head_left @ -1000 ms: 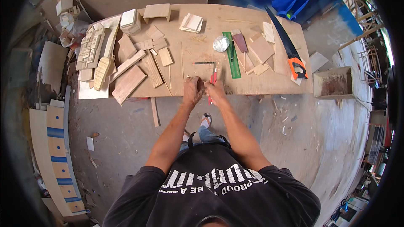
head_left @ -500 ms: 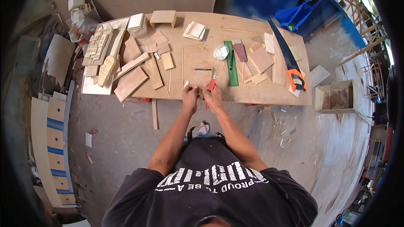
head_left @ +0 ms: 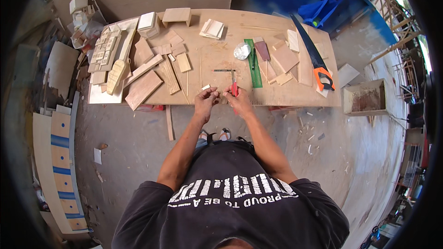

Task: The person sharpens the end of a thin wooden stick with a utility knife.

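At the table's near edge, my right hand (head_left: 240,101) is closed around a red utility knife (head_left: 235,89), its narrow blade pointing away from me. Just to its left, my left hand (head_left: 206,103) is closed, thumb and fingers pinched together. What it holds, if anything, is too small to make out. A small pale wood block (head_left: 206,87) shows beside the left fingertips; I cannot tell whether they touch it. Beyond the hands lies a dark pencil (head_left: 223,70) among wood shavings. A green ruler (head_left: 253,64) with a dark pen on it lies to the right.
Wood offcuts (head_left: 144,90) and a carved wooden model (head_left: 105,50) cover the table's left. On the right are a handsaw (head_left: 314,50) with an orange handle, more boards (head_left: 284,59) and a crumpled whitish lump (head_left: 242,51). An open box (head_left: 366,97) stands on the floor at right.
My hands have drawn slightly apart, and the knife has moved a little to the right with my right hand. The view has shifted slightly, and both feet now show.
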Demonstrator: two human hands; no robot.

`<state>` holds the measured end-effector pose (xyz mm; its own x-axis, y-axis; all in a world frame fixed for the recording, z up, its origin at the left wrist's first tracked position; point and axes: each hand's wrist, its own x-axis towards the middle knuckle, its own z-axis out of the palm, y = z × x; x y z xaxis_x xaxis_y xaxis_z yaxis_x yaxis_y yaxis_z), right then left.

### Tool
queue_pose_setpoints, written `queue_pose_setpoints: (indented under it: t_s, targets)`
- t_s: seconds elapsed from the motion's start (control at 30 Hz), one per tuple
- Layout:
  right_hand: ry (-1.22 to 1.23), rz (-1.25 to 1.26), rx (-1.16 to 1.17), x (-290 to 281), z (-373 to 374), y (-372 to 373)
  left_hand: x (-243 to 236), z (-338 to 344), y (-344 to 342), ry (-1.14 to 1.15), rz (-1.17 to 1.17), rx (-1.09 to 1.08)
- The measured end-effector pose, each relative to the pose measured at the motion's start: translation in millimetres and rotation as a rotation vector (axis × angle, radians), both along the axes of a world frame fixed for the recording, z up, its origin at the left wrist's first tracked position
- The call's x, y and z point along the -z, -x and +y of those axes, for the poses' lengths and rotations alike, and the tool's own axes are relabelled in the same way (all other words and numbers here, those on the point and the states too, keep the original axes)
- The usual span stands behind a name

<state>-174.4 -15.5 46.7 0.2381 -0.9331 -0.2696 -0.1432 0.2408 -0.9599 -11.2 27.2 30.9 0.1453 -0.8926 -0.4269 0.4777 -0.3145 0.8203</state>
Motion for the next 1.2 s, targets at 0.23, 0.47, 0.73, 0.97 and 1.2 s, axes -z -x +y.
queue_pose_setpoints:
  t_s: [0.23,0.47,0.73,0.97,1.2]
  targets:
    - [0.107,0.089,0.065,-29,13,-13,-13,-3,0,0.034,-0.016,0.06]
    - [0.235,0.161,0.077,-22,18,-15,-18,0,0,0.039,-0.066,0.042]
    - [0.297,0.215,0.065,-33,26,-22,-18,5,-1,0.029,-0.084,0.045]
    - [0.174,0.063,0.182,-9,24,-25,-11,8,-5,-0.014,-0.047,0.032]
    - [-0.134,-0.02,0.112,-21,21,-16,-24,12,-4,-0.038,-0.072,0.079]
